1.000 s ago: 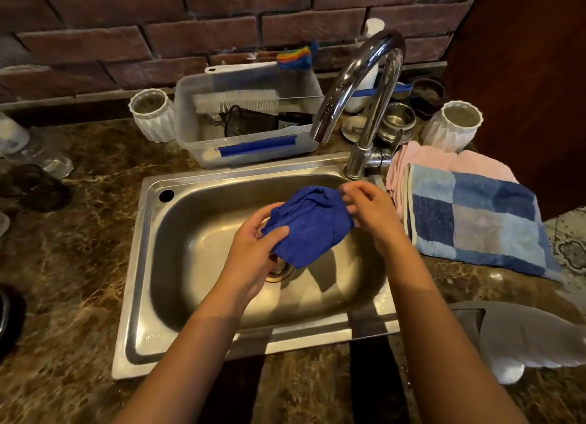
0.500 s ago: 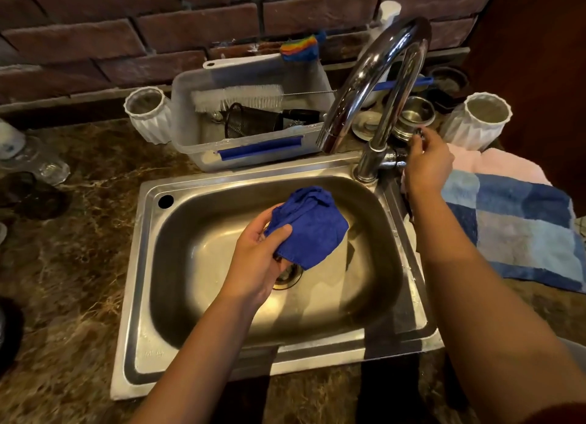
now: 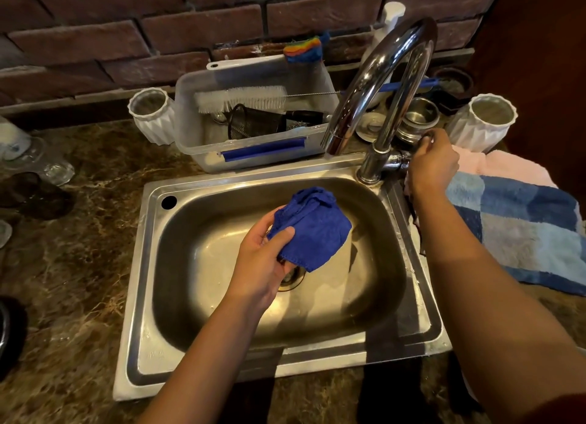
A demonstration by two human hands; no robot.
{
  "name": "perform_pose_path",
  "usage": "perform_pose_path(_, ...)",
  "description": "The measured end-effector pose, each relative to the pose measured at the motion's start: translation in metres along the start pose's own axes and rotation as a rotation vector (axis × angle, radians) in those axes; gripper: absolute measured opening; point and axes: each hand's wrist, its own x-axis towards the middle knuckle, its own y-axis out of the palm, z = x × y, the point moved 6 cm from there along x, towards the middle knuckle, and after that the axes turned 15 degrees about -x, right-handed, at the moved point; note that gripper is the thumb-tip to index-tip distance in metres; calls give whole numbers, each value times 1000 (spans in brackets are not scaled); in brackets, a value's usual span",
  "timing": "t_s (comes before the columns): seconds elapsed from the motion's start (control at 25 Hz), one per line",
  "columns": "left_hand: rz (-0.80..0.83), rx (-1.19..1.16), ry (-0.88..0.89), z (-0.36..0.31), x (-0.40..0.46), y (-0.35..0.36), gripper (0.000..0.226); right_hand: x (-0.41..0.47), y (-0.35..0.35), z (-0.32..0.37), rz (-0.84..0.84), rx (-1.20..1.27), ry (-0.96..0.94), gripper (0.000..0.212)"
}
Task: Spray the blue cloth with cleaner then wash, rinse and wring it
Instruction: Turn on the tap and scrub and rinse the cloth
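A bunched-up blue cloth (image 3: pixel 312 228) hangs over the middle of the steel sink (image 3: pixel 149 297), above the drain. My left hand (image 3: pixel 264 258) grips its lower left edge between thumb and fingers. My right hand (image 3: pixel 432 163) is closed around the tap handle, to the right of the chrome faucet (image 3: pixel 377 97). The faucet's spout ends above the sink's back edge. No water runs from it. A white pump bottle (image 3: pixel 388 21) stands behind the faucet, mostly hidden.
A clear plastic bin (image 3: pixel 253 157) with a brush and strainer sits behind the sink. White ribbed cups stand at left (image 3: pixel 152 116) and right (image 3: pixel 485 122). A blue patchwork towel (image 3: pixel 523 230) over a pink one lies right of the sink. Glassware (image 3: pixel 38 160) sits at far left.
My right hand let go of the cloth, moved up and right, and closed on the tap handle. The left hand keeps the cloth over the sink.
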Motion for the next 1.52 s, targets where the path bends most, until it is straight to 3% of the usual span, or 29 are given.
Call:
perform_pose_path(0.36,-17,40,20,-2,-3,0,26,-1,0,-5,-17,88,56,27)
perform_pose_path(0.64,-33,98,3,0,-6,-4,23,-41,-8,-9,36,372,203,28)
perform_pose_path(0.68,-38,86,8,-1,-6,-6,24,-68,-7,1,147,398,167,26)
perform_pose_path(0.76,-24,64,16,-2,-6,-7,23,-132,14,25,623,445,87,36)
perform_pose_path(0.84,-9,54,16,-2,-5,-11,22,-184,33,39,1080,600,193,38)
perform_pose_path(0.88,-16,39,19,-2,-3,-13,23,-198,33,45,1161,730,263,33)
perform_pose_path(0.96,-93,-4,35,-1,-2,-20,20,-208,32,50,1105,935,377,20)
perform_pose_path(1.04,-138,81,131,-1,-5,-22,19,-219,28,55,946,1036,374,15)
perform_pose_path(1.2,-38,655,539,5,-21,-1,25,-241,25,76,986,1261,464,25)
perform_pose_path(1.32,-84,834,669,4,-16,0,23,-244,19,82,1024,1040,338,20)
perform_pose_path(1.44,-20,785,605,-3,-5,3,14,-236,13,81,849,802,155,18)
perform_pose_path(1.52,-23,847,578,-5,-2,11,17,-233,13,81,803,785,192,19)
